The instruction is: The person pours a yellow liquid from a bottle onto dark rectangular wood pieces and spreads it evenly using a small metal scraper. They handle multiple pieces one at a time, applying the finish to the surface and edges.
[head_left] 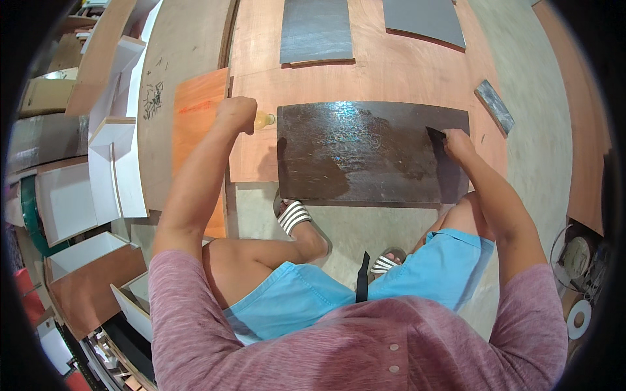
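Observation:
In front of me lies a dark brown board (372, 153), its surface partly wet and shiny with uneven smears. My left hand (237, 115) is closed round a small bottle (263, 120) with yellowish contents, its neck pointing right toward the board's left edge. Most of the bottle is hidden by the fist. At the board's right side, my right hand (459, 144) pinches a thin dark flat piece (435, 135), tilted over the surface. Its kind is hard to make out, and whether it touches the board I cannot tell.
Under the board is a large light wood sheet (254, 85), bearing two grey panels (316, 32) at the far side. An orange board (195, 124) is to the left, near scattered screws or nails (153, 99). A narrow grey strip (494, 106) lies right. White cabinet parts (117, 163) line the left.

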Motion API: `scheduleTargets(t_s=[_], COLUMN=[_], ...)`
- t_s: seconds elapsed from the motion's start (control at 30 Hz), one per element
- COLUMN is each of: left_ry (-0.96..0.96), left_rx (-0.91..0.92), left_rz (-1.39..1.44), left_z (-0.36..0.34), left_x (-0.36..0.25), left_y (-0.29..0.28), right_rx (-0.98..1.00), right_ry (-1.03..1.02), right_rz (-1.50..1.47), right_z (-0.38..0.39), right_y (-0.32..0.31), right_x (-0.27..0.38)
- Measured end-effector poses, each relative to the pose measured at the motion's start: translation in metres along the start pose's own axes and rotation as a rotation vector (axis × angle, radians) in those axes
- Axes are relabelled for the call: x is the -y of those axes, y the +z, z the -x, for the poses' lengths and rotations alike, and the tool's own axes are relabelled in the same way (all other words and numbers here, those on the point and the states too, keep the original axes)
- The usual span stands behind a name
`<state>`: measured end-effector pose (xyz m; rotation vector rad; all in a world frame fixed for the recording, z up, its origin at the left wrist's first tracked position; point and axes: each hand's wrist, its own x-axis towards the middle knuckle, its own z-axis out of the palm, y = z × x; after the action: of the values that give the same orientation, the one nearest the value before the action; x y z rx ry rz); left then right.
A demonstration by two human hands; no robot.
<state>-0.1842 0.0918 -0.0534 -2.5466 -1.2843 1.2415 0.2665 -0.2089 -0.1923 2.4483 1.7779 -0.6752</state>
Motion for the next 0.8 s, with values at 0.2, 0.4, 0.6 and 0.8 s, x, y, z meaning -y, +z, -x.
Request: scheduleTargets(t_s=[0.2,0.4,0.6,0.8], left_ry=[-0.018,0.018,-0.094,-0.118], left_rx=[0.046,0.112,0.378,0.455], left_rz=[0.034,0.248,0.623,0.706], left_z=[-0.002,-0.007,-0.015,-0.017], left_x=[-0.005,0.002,0.009,0.013], left_y=[-0.006,0.002,0.004,0.015], right_rx=[-0.05,-0.051,-0.08,0.016], right_ry=[-0.026,-0.053,-0.043,0.0], right_rz=[0.001,0.023,0.067,0.028], right_z=[-0.002,-0.006,-0.006,-0.001], right_y=[0.011,0.017,0.021,0.002], right_x=[-0.01,-0.015,-0.018,-0.001])
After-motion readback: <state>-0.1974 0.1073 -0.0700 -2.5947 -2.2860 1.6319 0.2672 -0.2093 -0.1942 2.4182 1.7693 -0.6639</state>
